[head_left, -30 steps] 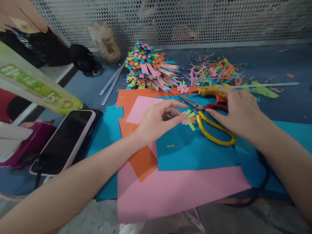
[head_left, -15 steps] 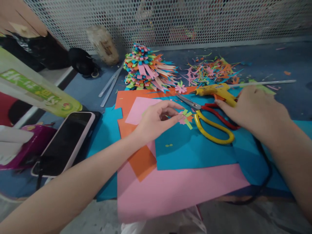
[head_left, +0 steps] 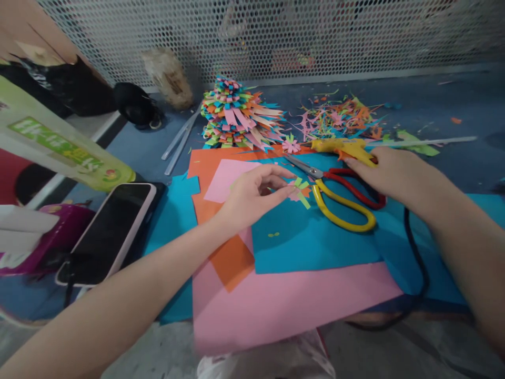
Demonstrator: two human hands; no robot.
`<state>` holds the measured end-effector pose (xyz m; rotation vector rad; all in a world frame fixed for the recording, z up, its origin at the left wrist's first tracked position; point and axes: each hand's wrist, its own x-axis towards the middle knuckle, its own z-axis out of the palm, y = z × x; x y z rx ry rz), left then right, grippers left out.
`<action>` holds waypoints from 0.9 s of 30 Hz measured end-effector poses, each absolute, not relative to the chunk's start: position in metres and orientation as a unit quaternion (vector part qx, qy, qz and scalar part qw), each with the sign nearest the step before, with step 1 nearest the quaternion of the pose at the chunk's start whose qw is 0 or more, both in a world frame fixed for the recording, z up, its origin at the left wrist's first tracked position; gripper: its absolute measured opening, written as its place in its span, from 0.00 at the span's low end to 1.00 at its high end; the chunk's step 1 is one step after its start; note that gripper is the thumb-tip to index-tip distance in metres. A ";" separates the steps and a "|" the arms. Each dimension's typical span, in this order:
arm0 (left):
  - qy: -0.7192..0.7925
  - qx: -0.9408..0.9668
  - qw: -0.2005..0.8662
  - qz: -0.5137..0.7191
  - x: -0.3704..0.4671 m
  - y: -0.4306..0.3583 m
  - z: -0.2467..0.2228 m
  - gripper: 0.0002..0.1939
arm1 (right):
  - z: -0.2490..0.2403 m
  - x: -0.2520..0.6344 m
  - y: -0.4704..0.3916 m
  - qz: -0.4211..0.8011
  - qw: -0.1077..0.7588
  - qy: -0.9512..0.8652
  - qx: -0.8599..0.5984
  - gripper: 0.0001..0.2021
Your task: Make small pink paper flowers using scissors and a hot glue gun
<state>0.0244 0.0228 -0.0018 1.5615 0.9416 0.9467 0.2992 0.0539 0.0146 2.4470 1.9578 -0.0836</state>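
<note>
My left hand (head_left: 254, 195) is closed in a pinch on a small paper flower (head_left: 302, 193) with green, pink and orange strips, above a blue paper sheet (head_left: 311, 247). My right hand (head_left: 389, 171) is wrapped round the handle of a yellow glue gun (head_left: 339, 146), whose nozzle points left and whose clear glue stick trails out to the right. Between the hands lie scissors (head_left: 315, 172) with one red and one yellow handle. A pink paper flower (head_left: 291, 145) lies by the gun's tip. Beyond stands a layered cone of colourful paper strips (head_left: 232, 113).
Paper scraps (head_left: 341, 118) are heaped at the back right, before a perforated metal panel (head_left: 335, 37). On the left are a phone (head_left: 106, 237), a green-labelled bottle (head_left: 67, 142) and clear glue sticks (head_left: 181, 139). A black cord (head_left: 420, 263) hangs beside my right arm.
My right hand has shifted slightly left with the glue gun, and the cord has moved left too. My left hand keeps its pinch on the paper flower, nearly still.
</note>
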 end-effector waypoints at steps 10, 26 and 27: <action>0.393 0.649 0.518 0.396 0.024 0.023 -0.003 0.17 | 0.018 0.305 0.057 -0.040 -0.034 0.616 0.786 0.22; 0.387 0.645 0.526 0.397 0.024 0.025 -0.005 0.14 | 0.036 0.295 0.049 -0.071 -0.193 0.557 0.805 0.17; 0.389 0.645 0.524 0.398 0.024 0.025 -0.006 0.13 | 0.036 0.298 0.048 -0.092 -0.255 0.549 0.790 0.16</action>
